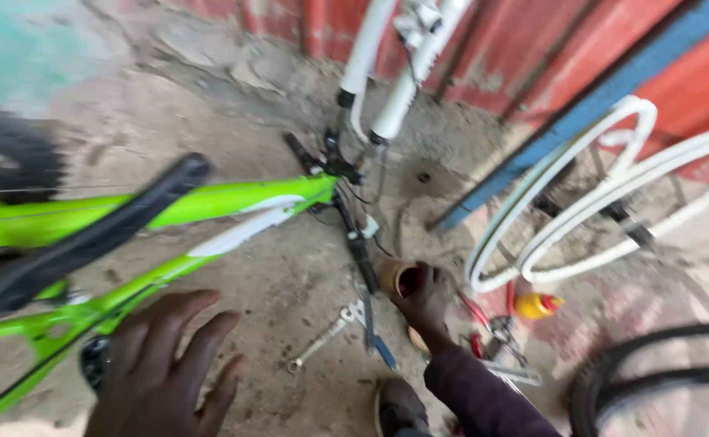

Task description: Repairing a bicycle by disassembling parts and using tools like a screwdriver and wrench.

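Green bike frame (pixel 209 202) lies flipped on the dirt; left hand (pixel 164 368) hovers spread and empty beside it, right hand (pixel 427 299) grips a small tub (pixel 399 277) near the spanners (pixel 330 332). Looks like greasing next; needs a steady scoop.

The green frame (pixel 209 206) had a glossy painted finish, with a smooth white patch along its tube. The saddle (pixel 87 239) looked matt black, like plastic or vinyl. The white fork (pixel 399 81) was glossy painted metal, and the white rims (pixel 613 186) shone the same way. The spanner (pixel 322 340) on the ground (pixel 289 275) was bare, dull metal. The ground looked rough, dusty and cracked, like worn concrete. The wall (pixel 532 48) behind was ribbed red sheet metal, scuffed and faded. The tyre (pixel 14 154) at the left edge was matt knobbly rubber. The right hand (pixel 423 299) held a tub (pixel 399 279) with a smooth brown outside. The yellow bottle (pixel 536 305) looked like shiny plastic. The sleeve (pixel 484 400) was dark matt cloth.
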